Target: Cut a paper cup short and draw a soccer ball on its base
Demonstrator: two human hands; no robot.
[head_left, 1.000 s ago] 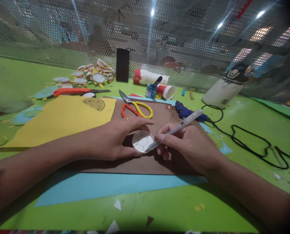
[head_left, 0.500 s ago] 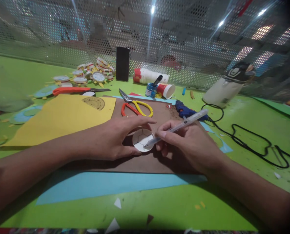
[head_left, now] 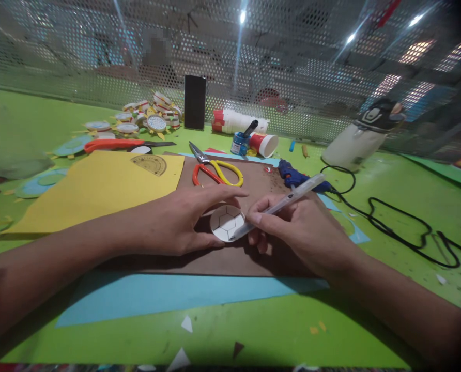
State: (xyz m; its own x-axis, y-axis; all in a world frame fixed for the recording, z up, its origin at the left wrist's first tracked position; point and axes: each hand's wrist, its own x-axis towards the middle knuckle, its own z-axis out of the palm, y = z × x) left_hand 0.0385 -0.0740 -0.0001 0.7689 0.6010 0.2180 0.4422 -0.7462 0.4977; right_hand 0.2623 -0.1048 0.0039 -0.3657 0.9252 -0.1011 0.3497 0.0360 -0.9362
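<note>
Between my hands a round white disc [head_left: 225,219] shows dark lines in a football-like pattern of hexagons. My left hand [head_left: 184,217] grips the disc by its edge, thumb below and fingers curved above. A slim pen with a clear barrel [head_left: 298,191] is pinched in my right hand [head_left: 292,227], its tip on the disc's lower part. Under both hands lies a brown board [head_left: 223,263] on a light blue sheet [head_left: 168,294]. Scissors [head_left: 218,173] with orange and yellow handles lie just beyond the disc.
Yellow paper [head_left: 129,191] with a protractor [head_left: 150,164] is at left, near an orange-handled knife [head_left: 114,144]. A blue glue gun [head_left: 298,175] trails a black cable [head_left: 385,222] rightward. A blue jar [head_left: 239,144], paper cups [head_left: 267,145], phone [head_left: 195,102] and penguin-topped bottle [head_left: 358,139] stand behind.
The pen tip has shifted slightly down toward the disc's lower edge, and the pen leans a little lower. A dark line now shows where the tip was. My left hand stays put.
</note>
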